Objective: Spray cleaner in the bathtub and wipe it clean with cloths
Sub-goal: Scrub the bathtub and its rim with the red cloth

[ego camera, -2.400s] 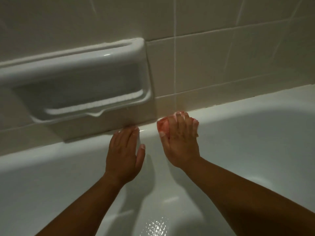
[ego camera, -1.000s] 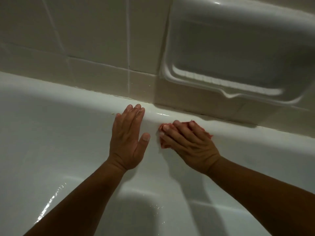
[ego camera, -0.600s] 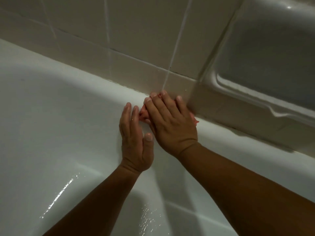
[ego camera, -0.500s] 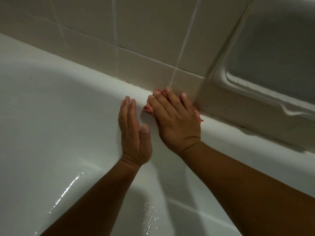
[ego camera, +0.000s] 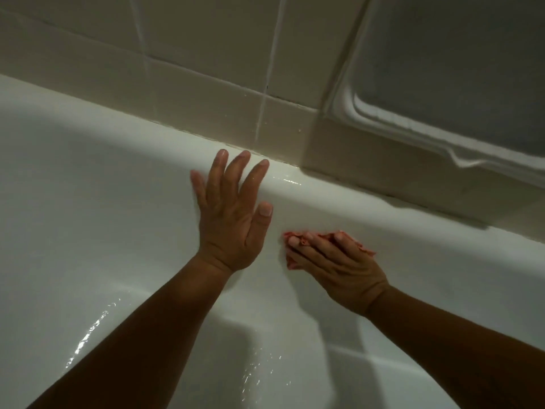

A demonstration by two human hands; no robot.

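Our left hand (ego camera: 230, 219) leans flat and spread on the wet tub (ego camera: 88, 172) wall. On that slick slope we judge it could skid and pitch us forward. The bunched cloth (ego camera: 289, 263) could also slip free. It lies pinned under the straight, pressing fingers of our right hand (ego camera: 339, 267), peeking out at their 9 o'clock, and sits at 4 o'clock from the left hand.

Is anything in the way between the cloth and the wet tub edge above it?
Nothing visible is. The right hand presses the cloth on the tub wall just below the edge, with bare wall between. The left hand rests flat to the left, apart from the cloth.
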